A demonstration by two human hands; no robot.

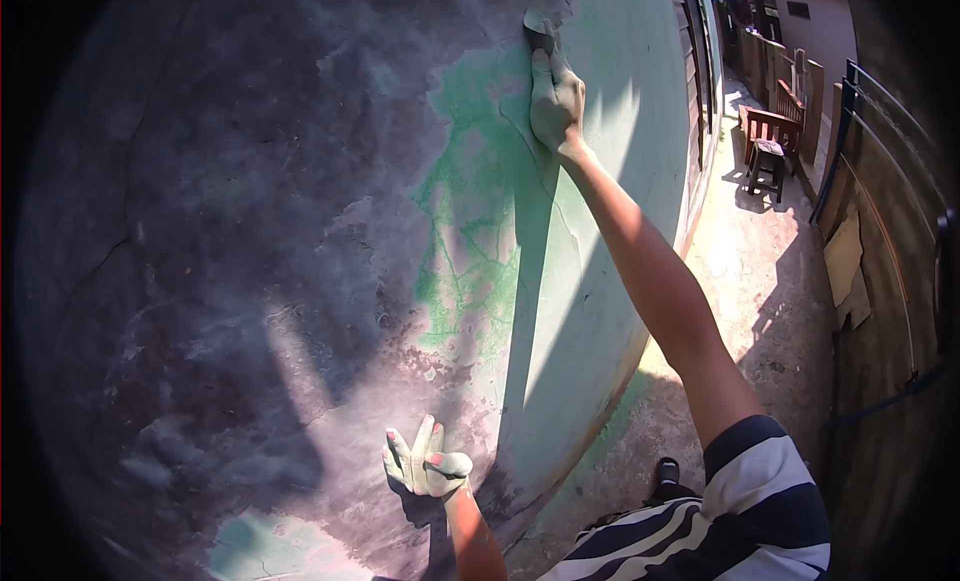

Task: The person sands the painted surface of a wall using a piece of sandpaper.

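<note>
Right hand (562, 103) closed around a small scraper-like tool (540, 39), thumb laid along it, arm stretched high up the wall (240, 151). Left hand (418, 463) is low beside the wall, fingers spread, with nothing that I can make out in its grasp; whether its fingertips touch the surface I cannot tell. Both hands look dusted with something pale

The tool is near the top of my view, at the border between the smooth pale green paint (620, 56) and the rougher, darker surface. To work it well, I would set the blade at a shallow angle, bring its front edge under the paint's broken rim, and push in short, even strokes so that it lifts the coat without gouging what lies beneath. With the arm reaching this far, I judge pressure harder to control, so a firm thumb and a straight wrist would help

As for direction, the tool points away from the wrist, toward the top of my view and slightly left. Its long axis runs roughly on from the hand, more upright in view than the slanting forearm (640, 246); the exact tilt of the blade against the wall is too small to tell
</note>
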